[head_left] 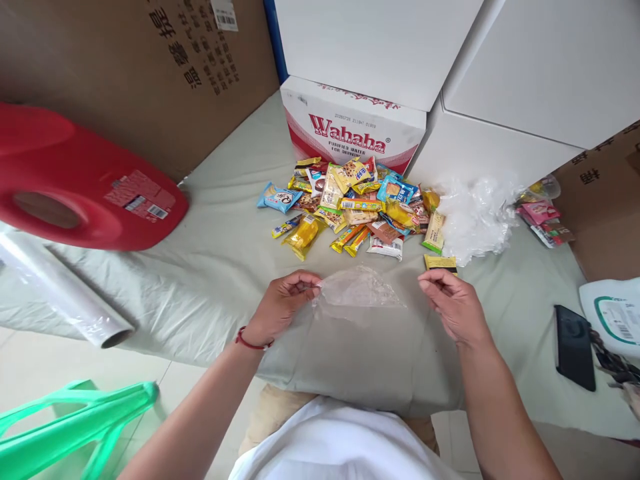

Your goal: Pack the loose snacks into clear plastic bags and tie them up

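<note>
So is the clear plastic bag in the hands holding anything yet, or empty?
Empty, it seems: the clear bag lies flat and see-through, pinched by the left hand; the right hand is at its other edge.

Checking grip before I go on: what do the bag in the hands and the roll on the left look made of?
Bag: thin clear plastic film, probably; it crinkles and shows the cloth through it. Roll: clear glossy film, likely cling wrap, wound on a tube whose open end shows.
</note>
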Motion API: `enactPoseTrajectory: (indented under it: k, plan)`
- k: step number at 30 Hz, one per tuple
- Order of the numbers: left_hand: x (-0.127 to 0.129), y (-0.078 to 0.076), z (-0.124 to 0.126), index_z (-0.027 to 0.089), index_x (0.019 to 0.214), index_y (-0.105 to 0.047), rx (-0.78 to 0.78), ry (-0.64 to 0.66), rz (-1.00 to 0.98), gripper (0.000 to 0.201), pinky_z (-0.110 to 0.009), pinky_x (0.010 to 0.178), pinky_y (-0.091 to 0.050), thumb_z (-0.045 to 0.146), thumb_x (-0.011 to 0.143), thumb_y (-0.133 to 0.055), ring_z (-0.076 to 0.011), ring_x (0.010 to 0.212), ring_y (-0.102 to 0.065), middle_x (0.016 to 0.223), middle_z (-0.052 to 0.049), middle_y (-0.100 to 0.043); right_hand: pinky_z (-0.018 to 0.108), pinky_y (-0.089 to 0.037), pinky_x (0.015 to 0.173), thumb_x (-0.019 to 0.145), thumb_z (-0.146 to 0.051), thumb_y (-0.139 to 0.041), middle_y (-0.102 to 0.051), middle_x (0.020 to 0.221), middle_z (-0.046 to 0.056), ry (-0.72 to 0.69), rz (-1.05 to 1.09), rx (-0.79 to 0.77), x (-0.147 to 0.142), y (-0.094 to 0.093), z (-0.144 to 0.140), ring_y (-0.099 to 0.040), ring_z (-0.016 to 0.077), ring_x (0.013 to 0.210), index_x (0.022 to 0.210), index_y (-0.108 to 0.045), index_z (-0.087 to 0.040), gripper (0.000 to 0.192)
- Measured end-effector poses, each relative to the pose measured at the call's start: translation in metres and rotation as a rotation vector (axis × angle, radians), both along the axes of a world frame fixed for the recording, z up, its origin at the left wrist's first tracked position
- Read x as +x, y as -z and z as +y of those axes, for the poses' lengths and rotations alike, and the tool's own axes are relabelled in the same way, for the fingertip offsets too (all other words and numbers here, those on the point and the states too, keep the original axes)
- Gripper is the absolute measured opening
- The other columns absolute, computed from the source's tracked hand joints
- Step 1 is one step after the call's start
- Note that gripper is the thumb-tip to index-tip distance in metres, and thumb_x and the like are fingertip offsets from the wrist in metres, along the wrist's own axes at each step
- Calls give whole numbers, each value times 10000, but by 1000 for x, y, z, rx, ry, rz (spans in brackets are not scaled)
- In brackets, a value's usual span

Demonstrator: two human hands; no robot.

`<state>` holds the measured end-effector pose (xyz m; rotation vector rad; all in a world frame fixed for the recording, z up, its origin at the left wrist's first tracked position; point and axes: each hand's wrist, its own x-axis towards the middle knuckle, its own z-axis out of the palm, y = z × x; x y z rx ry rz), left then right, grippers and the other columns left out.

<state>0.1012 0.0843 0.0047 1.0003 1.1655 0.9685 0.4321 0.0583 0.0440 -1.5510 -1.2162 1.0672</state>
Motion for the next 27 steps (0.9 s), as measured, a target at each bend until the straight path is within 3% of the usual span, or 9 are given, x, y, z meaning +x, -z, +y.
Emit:
enactPoseTrajectory:
  k: [3,7,11,14,17,20,24,25,27]
  plan:
    - [-7,-4,4,191,875,-794,-43,13,-36,346,-245,729,-496,412,650,-938,-127,768,-607,856,-30,-722,244,-361,531,847,-526,-748,-622,790,3,6,-8,-1,-1,-1,-6,-444,117,594,978,-722,-222,332]
    - [0,-2,6,182,913,-793,-52,60,-53,354,-253,735,-503,390,662,-931,-129,773,-601,863,-35,-710,270,-425,576,761,-517,-800,-701,1035,46,-184,-132,-95,-38,13,-5,-479,115,599,1192,-694,-227,530]
    - [-3,5,8,190,961,-774,-5,-8,-47,420,-268,784,-530,338,609,-949,-175,956,-618,1054,-66,-708,263,-402,589,820,-530,-722,-636,755,3,-187,-104,-100,-53,23,3,-476,132,616,913,-726,-201,342]
    - [-16,9,12,187,1005,-755,13,-49,-28,491,-279,811,-539,311,573,-954,-180,985,-613,1085,-68,-690,238,-353,531,769,-572,-778,-576,689,-19,-80,39,-96,-40,12,7,-443,115,595,851,-700,-195,394]
    - [-30,12,18,168,1002,-718,20,-114,17,511,-303,845,-542,329,569,-936,-186,974,-624,1072,-74,-690,203,-235,429,666,-582,-873,-484,621,-63,15,224,-202,-25,-8,5,-315,66,494,814,-652,-199,466]
    - [-33,8,18,167,1002,-684,71,-265,167,472,-312,860,-531,357,618,-882,-195,975,-633,1067,-74,-686,173,-161,381,616,-530,-929,-430,582,-93,101,419,-288,-17,-23,-2,-230,36,443,808,-598,-213,497]
    - [-12,-5,-7,204,989,-665,356,-515,573,210,-325,851,-518,376,870,-686,-191,940,-629,1037,-58,-663,149,-129,339,600,-439,-947,-438,580,-97,172,608,-311,-12,-24,-7,-190,25,422,829,-567,-224,493]
    - [-3,-8,-17,213,969,-664,470,-476,642,152,-333,863,-518,353,911,-646,-193,939,-630,1016,-56,-661,145,-128,331,599,-427,-947,-447,588,-96,193,633,-313,-10,-21,-6,-188,24,420,836,-565,-226,493]
    - [19,-10,-34,225,979,-675,685,-229,700,105,-352,894,-518,306,941,-621,-205,972,-637,1017,-66,-673,140,-143,320,590,-413,-954,-461,599,-94,243,663,-315,-4,-14,-4,-195,21,415,840,-563,-227,500]
